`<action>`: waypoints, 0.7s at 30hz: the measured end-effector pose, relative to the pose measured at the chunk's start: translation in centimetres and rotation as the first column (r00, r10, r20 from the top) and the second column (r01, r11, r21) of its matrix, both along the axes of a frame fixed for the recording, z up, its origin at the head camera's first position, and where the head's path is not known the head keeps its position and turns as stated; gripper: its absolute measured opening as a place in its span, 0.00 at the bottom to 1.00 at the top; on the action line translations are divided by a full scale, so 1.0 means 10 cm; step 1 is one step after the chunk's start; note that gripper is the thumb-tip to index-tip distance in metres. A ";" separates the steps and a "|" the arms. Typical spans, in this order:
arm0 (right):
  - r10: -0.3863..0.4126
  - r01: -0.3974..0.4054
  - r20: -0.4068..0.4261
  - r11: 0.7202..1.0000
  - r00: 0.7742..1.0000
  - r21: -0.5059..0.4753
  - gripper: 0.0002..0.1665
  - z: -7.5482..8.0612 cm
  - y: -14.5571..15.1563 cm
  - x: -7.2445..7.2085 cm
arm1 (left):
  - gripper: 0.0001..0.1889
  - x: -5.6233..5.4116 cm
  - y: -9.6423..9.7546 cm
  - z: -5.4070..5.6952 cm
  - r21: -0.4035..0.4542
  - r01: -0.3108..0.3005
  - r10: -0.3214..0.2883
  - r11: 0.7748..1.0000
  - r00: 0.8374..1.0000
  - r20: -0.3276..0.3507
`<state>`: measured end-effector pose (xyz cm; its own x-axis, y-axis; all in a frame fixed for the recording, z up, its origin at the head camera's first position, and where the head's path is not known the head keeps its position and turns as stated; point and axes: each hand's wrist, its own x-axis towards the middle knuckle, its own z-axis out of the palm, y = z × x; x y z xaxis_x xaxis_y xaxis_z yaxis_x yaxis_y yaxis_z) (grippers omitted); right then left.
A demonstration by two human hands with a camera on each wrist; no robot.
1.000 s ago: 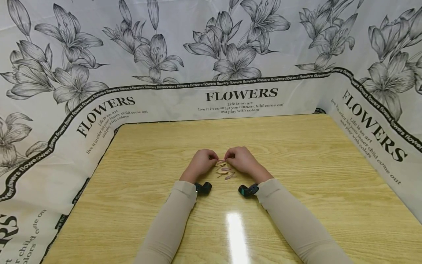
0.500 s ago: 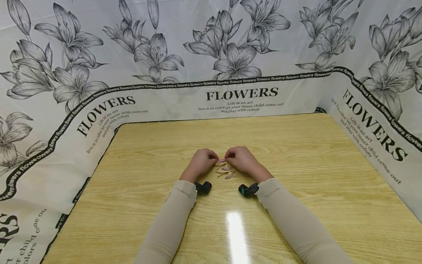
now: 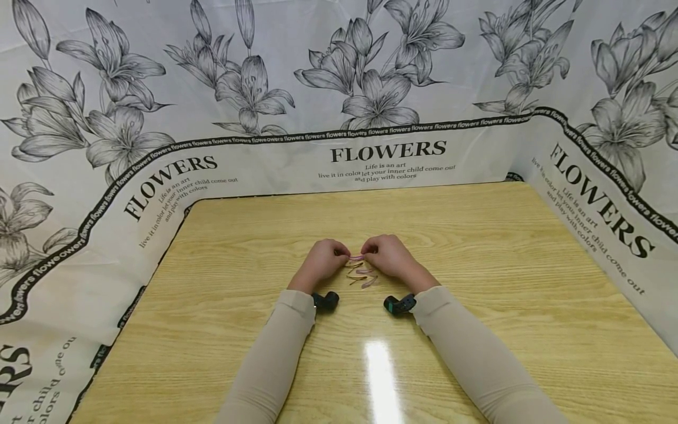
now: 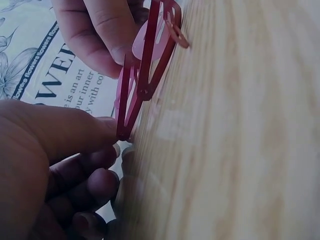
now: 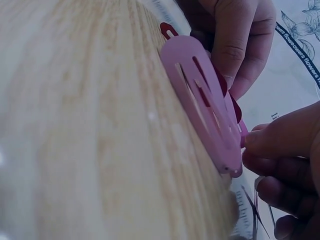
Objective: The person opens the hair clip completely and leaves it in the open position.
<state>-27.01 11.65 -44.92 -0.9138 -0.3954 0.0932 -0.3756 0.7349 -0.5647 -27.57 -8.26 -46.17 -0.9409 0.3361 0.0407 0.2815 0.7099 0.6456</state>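
Near the middle of the table, my left hand (image 3: 325,262) and right hand (image 3: 391,256) face each other with a pink snap hair clip (image 3: 357,258) between them. The left thumb and fingertips pinch its left end; those of the right hand pinch the other end. Just nearer than the fingertips lie several more snap clips. In the left wrist view, dark red clips (image 4: 146,55) stand open in a V and partly cover the held one. A pale pink clip (image 5: 186,80) fills the front of the right wrist view, overlapping dark red ones behind it.
The wood-patterned table (image 3: 238,235) runs back to a white flower-printed cloth (image 3: 286,165), which rises along its far and side edges. Black wrist cameras (image 3: 326,301) sit on both wrists. A bright light reflection (image 3: 378,377) lies on the near tabletop.
Both hands keep almost the same place and pinch. Slightly more of the pink snap hair clip shows between the fingertips now; the clips on the table have not moved.
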 end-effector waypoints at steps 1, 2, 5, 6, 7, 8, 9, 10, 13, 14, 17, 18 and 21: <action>-0.002 0.002 0.002 1.000 1.000 -0.005 0.08 0.00 0.00 0.00 | 0.06 0.00 0.00 0.00 0.003 0.001 -0.001 1.000 1.000 0.001; -0.004 0.004 0.001 1.000 1.000 -0.008 0.08 0.00 0.01 0.00 | 0.06 0.00 0.00 0.01 0.005 0.001 -0.001 1.000 1.000 0.003; -0.014 0.014 0.005 1.000 1.000 -0.021 0.09 0.02 0.01 0.01 | 0.06 0.01 0.00 0.01 0.015 -0.003 0.003 1.000 1.000 0.018; -0.016 0.016 0.004 1.000 1.000 -0.023 0.09 0.02 0.02 0.01 | 0.06 0.01 0.00 0.01 0.018 -0.005 0.004 1.000 1.000 0.025; -0.020 0.020 0.008 0.999 1.000 -0.026 0.09 0.03 0.02 0.02 | 0.06 0.02 0.00 0.02 0.020 -0.007 0.006 1.000 1.000 0.031; -0.021 0.022 0.009 0.999 1.000 -0.028 0.10 0.03 0.02 0.02 | 0.07 0.02 0.00 0.02 0.024 -0.009 0.008 1.000 0.999 0.037; -0.023 0.023 0.014 0.999 1.000 -0.031 0.10 0.04 0.02 0.02 | 0.07 0.03 0.00 0.03 0.025 -0.011 0.010 1.000 0.999 0.043; -0.023 0.024 0.018 0.999 1.000 -0.034 0.10 0.04 0.02 0.02 | 0.07 0.03 0.00 0.03 0.025 -0.012 0.011 1.000 0.999 0.047; -0.031 0.032 0.031 0.999 0.999 -0.040 0.11 0.05 0.03 0.02 | 0.08 0.04 0.00 0.06 0.018 -0.016 0.015 1.000 0.998 0.054; -0.034 0.035 0.033 0.999 0.999 -0.041 0.11 0.06 0.04 0.02 | 0.09 0.04 0.00 0.06 0.017 -0.016 0.015 1.000 0.998 0.056; -0.051 0.053 0.026 0.997 0.998 -0.049 0.11 0.08 0.08 0.01 | 0.10 0.03 0.01 0.09 0.014 -0.013 0.012 1.000 0.998 0.062; -0.056 0.057 0.020 0.997 0.998 -0.050 0.11 0.09 0.09 0.00 | 0.10 0.03 0.01 0.10 0.014 -0.011 0.010 1.000 0.998 0.062; -0.067 0.067 -0.001 0.996 0.998 -0.051 0.11 0.12 0.13 -0.01 | 0.11 0.02 0.03 0.14 0.011 0.000 -0.001 1.000 0.998 0.056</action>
